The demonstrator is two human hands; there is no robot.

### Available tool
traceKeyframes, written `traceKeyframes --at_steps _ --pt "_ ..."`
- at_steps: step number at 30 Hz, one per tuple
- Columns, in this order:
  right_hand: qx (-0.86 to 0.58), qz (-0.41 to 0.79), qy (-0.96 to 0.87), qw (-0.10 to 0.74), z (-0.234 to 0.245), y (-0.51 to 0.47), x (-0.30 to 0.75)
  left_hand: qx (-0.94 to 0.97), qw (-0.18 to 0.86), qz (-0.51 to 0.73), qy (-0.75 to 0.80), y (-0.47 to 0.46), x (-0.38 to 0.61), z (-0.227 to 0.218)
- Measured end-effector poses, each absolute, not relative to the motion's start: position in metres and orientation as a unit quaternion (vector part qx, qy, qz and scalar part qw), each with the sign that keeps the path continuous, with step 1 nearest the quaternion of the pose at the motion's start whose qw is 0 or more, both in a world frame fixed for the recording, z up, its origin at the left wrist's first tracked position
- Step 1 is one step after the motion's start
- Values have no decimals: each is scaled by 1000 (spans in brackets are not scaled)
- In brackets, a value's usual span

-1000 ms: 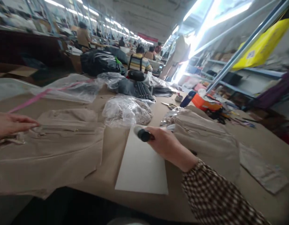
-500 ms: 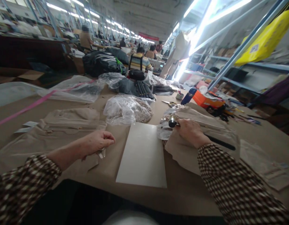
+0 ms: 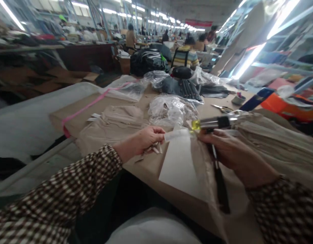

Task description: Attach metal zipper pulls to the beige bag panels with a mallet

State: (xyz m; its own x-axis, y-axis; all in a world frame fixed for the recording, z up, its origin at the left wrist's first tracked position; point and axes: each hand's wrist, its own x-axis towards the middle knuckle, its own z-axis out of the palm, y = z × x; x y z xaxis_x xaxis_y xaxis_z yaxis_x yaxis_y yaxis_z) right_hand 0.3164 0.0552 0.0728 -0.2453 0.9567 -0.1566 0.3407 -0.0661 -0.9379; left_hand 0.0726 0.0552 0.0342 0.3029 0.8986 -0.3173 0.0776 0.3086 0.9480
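My left hand (image 3: 142, 140) pinches one end of a short whitish translucent strip (image 3: 178, 135). Small pale tag-like pieces (image 3: 155, 148) are tucked under its lower fingers. On the other side, my right hand (image 3: 230, 152) grips a hammer (image 3: 209, 124) with a metal head, a yellow face and a dark handle hanging down. The strip's far end reaches close to the right fingertips; whether they touch it is blurred. Beige fabric (image 3: 206, 169) hangs below the right hand over part of a white board (image 3: 179, 164) lying on the table.
A beige fabric piece with zips (image 3: 108, 125) lies at left, and more beige fabric (image 3: 270, 135) at right. Behind the board are a clear plastic bag (image 3: 171, 110), scissors (image 3: 222, 108) and dark straps (image 3: 188, 89). A pink ribbon (image 3: 95, 101) crosses the table. Other people sit farther back.
My right hand has lifted the hammer from beside the beige fabric. The white strip now spans towards it from my left hand. Fabric now overlaps the board, and the view has swung left.
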Motion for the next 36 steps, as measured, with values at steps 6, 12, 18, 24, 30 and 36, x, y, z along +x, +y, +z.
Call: traceKeyframes --at_steps 6,12,18,24,30,36 --pt "-482 623 -571 232 -12 68 262 459 620 384 507 51 76 29" --pt "-459 627 -554 298 13 49 265 424 615 426 510 52 107 24" --pt "-466 604 -572 303 26 48 273 395 602 482 499 53 136 19" --pt "-499 587 -555 314 28 50 300 421 632 466 454 54 153 7" --pt "-555 545 -562 280 17 42 341 586 608 284 454 56 164 2" --pt "-608 530 -547 223 -33 34 373 679 544 162 466 64 197 -18"
